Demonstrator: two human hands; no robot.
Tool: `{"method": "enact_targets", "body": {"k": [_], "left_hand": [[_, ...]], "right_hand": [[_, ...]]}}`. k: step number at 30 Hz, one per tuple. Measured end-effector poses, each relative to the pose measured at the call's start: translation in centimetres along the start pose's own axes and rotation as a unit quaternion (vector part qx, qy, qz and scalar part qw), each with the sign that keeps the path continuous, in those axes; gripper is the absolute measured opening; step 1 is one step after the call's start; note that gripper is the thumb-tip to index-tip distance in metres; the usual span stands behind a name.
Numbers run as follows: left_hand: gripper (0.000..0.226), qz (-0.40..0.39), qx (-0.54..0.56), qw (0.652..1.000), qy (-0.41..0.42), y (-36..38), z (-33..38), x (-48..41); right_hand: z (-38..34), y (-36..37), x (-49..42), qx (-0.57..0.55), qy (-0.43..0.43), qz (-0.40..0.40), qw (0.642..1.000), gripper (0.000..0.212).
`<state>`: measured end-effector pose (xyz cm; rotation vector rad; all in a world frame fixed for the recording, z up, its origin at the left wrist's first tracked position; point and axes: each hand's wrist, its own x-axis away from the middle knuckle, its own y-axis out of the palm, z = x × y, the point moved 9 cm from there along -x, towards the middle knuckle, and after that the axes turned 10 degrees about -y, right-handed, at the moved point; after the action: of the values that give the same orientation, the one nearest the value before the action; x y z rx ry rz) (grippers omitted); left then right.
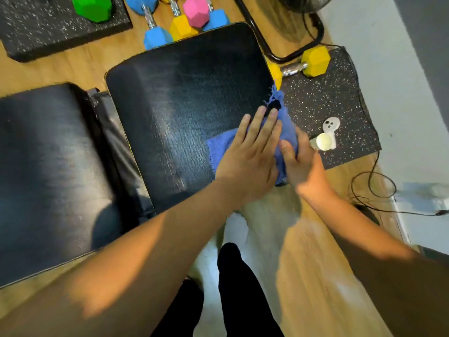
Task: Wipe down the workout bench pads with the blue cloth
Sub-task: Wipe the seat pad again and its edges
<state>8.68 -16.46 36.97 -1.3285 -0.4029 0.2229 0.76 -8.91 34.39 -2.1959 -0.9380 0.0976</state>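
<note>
While the left hand (245, 161) presses flat (fingers spread), the blue cloth (285, 132) beneath bunches in the right hand (300, 161).

The seat pad (179, 113) lies bare left of the blue cloth (220, 148). Dumbbells (179, 25) crowd its far edge; a white fan (326, 137) sits just right.

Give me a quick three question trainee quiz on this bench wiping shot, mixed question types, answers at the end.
1. True or false: the blue cloth lies on the larger pad.
2. Which hand lies flat on the cloth? A) left hand B) right hand
3. Fill in: the yellow dumbbell rests on a speckled ____.

Key: 1 false, it is on the smaller pad; 2 A; 3 mat.
</note>
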Motion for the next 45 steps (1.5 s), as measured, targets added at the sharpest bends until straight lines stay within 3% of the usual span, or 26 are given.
{"method": "enact_targets", "body": {"k": [4,7,11,15,18,21,24,27,30,34,38,41,45], "left_hand": [[0.067,0.014,0.018,1.000,0.018,0.6,0.8,3.8],[0.064,0.021,-0.012,0.999,0.035,1.2,-0.6,7.0],[0.066,0.032,0.002,0.999,-0.017,1.7,-5.6,11.9],[0.073,0.001,0.020,0.990,-0.139,2.7,-11.7,17.3],[0.073,0.023,0.105,0.958,-0.266,1.3,-16.0,20.0],[0.072,0.056,0.225,0.931,-0.282,-1.4,-17.0,18.4],[0.069,-0.005,0.405,0.849,-0.340,-0.6,-18.6,14.1],[0.076,-0.007,0.400,0.835,-0.377,0.6,-21.5,9.4],[0.080,-0.034,0.396,0.829,-0.393,0.6,-24.0,6.5],[0.077,-0.060,0.409,0.816,-0.404,-0.4,-24.6,5.2],[0.071,0.023,0.202,0.894,-0.399,-3.3,-27.4,0.1],[0.060,0.028,0.186,0.929,-0.318,-5.4,-26.2,-6.1],[0.042,-0.018,0.131,0.951,-0.278,-7.1,-21.5,-12.0]], "right_hand": [[-0.3,1.2,3.9,0.036,-0.013,0.073,0.997,0.064],[-2.3,3.4,6.7,0.194,-0.046,0.091,0.976,0.060],[-7.0,9.2,9.6,0.343,-0.194,-0.023,0.919,0.062],[-11.4,16.0,10.1,0.441,-0.285,-0.151,0.838,0.067],[-14.8,18.5,7.0,0.451,-0.347,-0.179,0.803,0.074],[-18.3,19.7,1.7,0.459,-0.363,-0.152,0.796,0.074],[-20.8,21.3,-3.7,0.495,-0.353,-0.149,0.780,0.077],[-22.9,22.3,-7.7,0.487,-0.377,-0.138,0.776,0.075],[-24.6,23.0,-11.2,0.430,-0.401,-0.151,0.794,0.071],[-26.6,23.5,-14.3,0.395,-0.450,-0.175,0.782,0.056],[-25.5,20.5,-17.6,0.344,-0.424,-0.171,0.820,0.044],[-22.6,16.1,-20.2,0.344,-0.376,-0.144,0.848,0.048],[-19.5,10.4,-21.8,0.333,-0.354,-0.101,0.868,0.044]]}}
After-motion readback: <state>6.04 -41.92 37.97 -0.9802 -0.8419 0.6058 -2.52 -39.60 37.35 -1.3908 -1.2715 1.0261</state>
